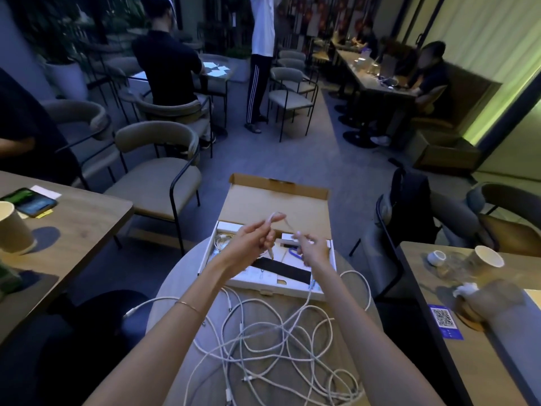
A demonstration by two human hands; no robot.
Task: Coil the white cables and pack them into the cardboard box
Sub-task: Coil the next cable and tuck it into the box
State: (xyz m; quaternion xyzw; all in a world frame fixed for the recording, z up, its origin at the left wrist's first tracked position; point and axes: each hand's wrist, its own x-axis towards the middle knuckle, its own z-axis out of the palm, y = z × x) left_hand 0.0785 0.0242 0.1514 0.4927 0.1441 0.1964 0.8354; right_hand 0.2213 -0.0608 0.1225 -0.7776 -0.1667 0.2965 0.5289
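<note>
Paper cup (13, 228) beside phone (30, 202)

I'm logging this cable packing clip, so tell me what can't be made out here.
- Head view: how many cables are in the tangle; they overlap, and the bottom edge cuts them off.
- Box contents: hands and forearms cover the middle.
- Left hand and right hand grip on the loop: motion blur.

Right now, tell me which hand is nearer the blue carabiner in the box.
Right. The right hand holds the cable just above and right of the blue carabiner; the left hand holds the loop farther off, to its left.
</note>
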